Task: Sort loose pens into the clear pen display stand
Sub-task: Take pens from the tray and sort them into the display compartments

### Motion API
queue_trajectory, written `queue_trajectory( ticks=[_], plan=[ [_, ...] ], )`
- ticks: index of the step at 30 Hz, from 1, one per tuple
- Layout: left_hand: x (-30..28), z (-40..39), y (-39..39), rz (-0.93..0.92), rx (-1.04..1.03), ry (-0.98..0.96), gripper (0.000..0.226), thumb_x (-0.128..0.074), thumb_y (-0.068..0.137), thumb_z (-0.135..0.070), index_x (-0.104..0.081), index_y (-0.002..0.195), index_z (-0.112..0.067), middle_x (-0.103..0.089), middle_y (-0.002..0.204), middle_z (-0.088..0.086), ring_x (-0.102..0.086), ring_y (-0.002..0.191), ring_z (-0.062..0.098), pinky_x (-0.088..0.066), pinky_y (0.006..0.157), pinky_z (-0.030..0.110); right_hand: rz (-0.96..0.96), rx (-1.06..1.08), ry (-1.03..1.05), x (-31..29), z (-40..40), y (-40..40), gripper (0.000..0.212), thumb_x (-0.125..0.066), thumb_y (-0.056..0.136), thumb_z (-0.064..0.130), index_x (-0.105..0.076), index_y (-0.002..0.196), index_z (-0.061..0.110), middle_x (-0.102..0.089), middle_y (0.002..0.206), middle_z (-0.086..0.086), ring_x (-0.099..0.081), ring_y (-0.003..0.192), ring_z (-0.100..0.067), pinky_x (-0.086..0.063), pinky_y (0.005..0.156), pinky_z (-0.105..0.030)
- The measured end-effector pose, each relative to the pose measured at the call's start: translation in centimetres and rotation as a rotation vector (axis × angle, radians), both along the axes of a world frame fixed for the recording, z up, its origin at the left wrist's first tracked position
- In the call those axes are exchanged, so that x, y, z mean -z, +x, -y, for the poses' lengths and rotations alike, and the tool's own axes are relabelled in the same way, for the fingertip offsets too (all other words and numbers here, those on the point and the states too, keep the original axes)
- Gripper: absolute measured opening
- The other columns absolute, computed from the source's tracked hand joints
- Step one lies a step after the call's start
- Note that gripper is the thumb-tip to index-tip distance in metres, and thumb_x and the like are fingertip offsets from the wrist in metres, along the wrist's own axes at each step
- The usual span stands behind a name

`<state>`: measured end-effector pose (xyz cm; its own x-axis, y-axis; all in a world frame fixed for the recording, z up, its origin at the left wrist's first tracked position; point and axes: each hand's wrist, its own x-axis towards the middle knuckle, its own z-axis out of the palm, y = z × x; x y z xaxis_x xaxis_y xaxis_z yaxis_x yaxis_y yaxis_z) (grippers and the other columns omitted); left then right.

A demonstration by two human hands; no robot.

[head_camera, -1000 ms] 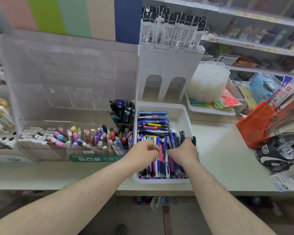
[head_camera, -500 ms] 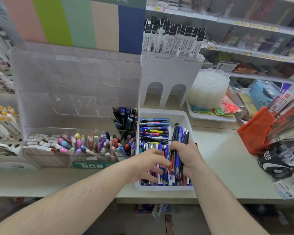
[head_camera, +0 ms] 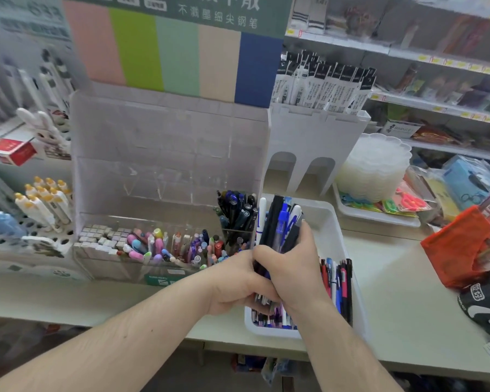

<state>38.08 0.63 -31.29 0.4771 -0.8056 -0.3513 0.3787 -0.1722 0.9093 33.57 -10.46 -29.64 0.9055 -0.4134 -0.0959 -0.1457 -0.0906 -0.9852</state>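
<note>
Pens point(head_camera: 279, 222), a thick upright bundle clamped by both hands point(head_camera: 269, 278) above the white tray point(head_camera: 327, 222), could slip and scatter if either grip loosens.

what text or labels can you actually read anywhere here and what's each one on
"不溅墨细尖钢笔": white characters on the green header sign above the colour stripes.
"53": on the black object at the right edge, probably; partly blurred.
Green label on the clear pen display stand: too blurred.
Black-and-white pen packets: print too small.
Shelf price tags: unreadable.
</note>
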Motion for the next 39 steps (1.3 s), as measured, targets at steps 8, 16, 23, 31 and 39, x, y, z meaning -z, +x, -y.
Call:
queue_trajectory(
  ticks=[8, 16, 23, 31, 39],
  plan=[
    [-0.4, -3.1, 0.2, -0.099, -0.16, -0.091, 0.054, -0.053, 0.06, 0.01, -0.065, 0.111, -0.006, -0.068, 0.085, 0.012, -0.065, 0.081, 0.024, -0.055, 0.066, 0.035, 0.021, -0.097, 0.008, -0.9, -3.5, 2.2, 0.043, -0.069, 0.074, 0.0, -0.056, 0.105, 0.028, -0.068, 0.081, 0.005, -0.064, 0.072, -0.006, -0.058, 0.065, -0.024],
    [-1.2, -7.0, 2.0, -0.055, -0.249, -0.084, 0.041, -0.058, 0.063, 0.007, -0.06, 0.104, 0.008, -0.057, 0.075, 0.013, -0.051, 0.065, 0.023, -0.039, 0.052, 0.027, 0.038, -0.177, -0.094, -2.1, -6.9, 4.2, 0.047, -0.076, 0.074, 0.012, -0.05, 0.108, 0.032, -0.066, 0.087, 0.011, -0.065, 0.079, -0.003, -0.057, 0.069, -0.021],
    [-1.6, -10.8, 3.7, 0.036, -0.364, -0.12, 0.036, -0.062, 0.071, 0.01, -0.065, 0.103, -0.007, -0.055, 0.071, 0.009, -0.048, 0.057, 0.017, -0.037, 0.05, 0.026, 0.067, -0.294, -0.099, -3.8, -9.4, 5.7, 0.062, -0.079, 0.078, 0.013, -0.048, 0.128, 0.031, -0.071, 0.095, 0.017, -0.069, 0.088, -0.002, -0.058, 0.081, -0.027],
    [-1.4, -14.3, 6.1, 0.224, -0.509, 0.042, 0.032, -0.067, 0.068, 0.01, -0.055, 0.087, -0.012, -0.05, 0.064, 0.004, -0.043, 0.059, 0.023, -0.038, 0.054, 0.036, 0.382, -0.093, -0.448, -7.7, -9.7, 8.9, 0.042, -0.074, 0.082, 0.031, -0.062, 0.122, 0.036, -0.055, 0.09, 0.014, -0.055, 0.08, -0.004, -0.044, 0.074, -0.012],
    [-1.7, -16.4, 7.6, 0.388, -0.504, 0.205, 0.034, -0.065, 0.068, 0.004, -0.06, 0.09, -0.02, -0.051, 0.055, -0.011, -0.049, 0.055, 0.015, -0.053, 0.061, 0.031, 0.238, -0.472, -0.989, -11.7, -11.3, 11.9, 0.02, -0.058, 0.098, 0.026, -0.072, 0.113, 0.028, -0.059, 0.09, 0.011, -0.053, 0.084, -0.008, -0.044, 0.08, -0.026]
  ],
)
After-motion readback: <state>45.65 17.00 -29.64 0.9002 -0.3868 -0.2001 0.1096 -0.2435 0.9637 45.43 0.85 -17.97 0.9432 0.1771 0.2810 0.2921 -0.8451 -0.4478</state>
